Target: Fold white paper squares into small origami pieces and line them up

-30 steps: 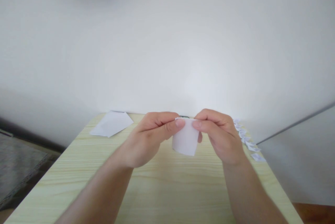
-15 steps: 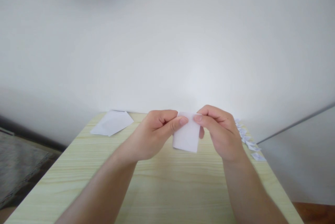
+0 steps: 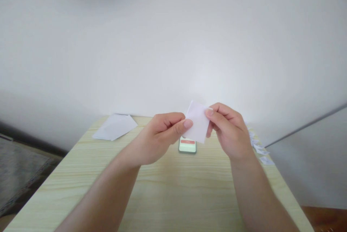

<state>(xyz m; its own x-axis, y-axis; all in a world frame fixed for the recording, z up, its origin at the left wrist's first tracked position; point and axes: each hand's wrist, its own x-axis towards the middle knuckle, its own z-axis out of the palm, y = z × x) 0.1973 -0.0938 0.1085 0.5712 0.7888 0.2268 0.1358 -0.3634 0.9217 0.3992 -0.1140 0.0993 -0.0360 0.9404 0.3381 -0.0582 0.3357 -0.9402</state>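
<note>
Head camera: I look down on a pale wood-grain table that reaches to a white wall at the far side.
Small white paper: raised in front of me, between my 2 hands, tilted, with 1 corner pointing to the far side; whether it is folded I cannot tell.
Left hand: closed in a pinch on the paper's left edge, thumb flat on the side facing me, fingers curled behind.
Right hand: pinching the paper near its far right corner, thumb on top, fingertips partly hidden behind it.
Phone: on the table just under the paper, which hides its far part; the lit screen shows a red bar over pale green.
Loose white sheets: overlapping at the table's far left corner, well apart from my left hand.
Folded white pieces: in a row along the right edge, beside my right wrist, some hidden by it; too blurred to count.
Rug: grey, beyond the table's left edge.
Floor: reddish brown, at the near right.
</note>
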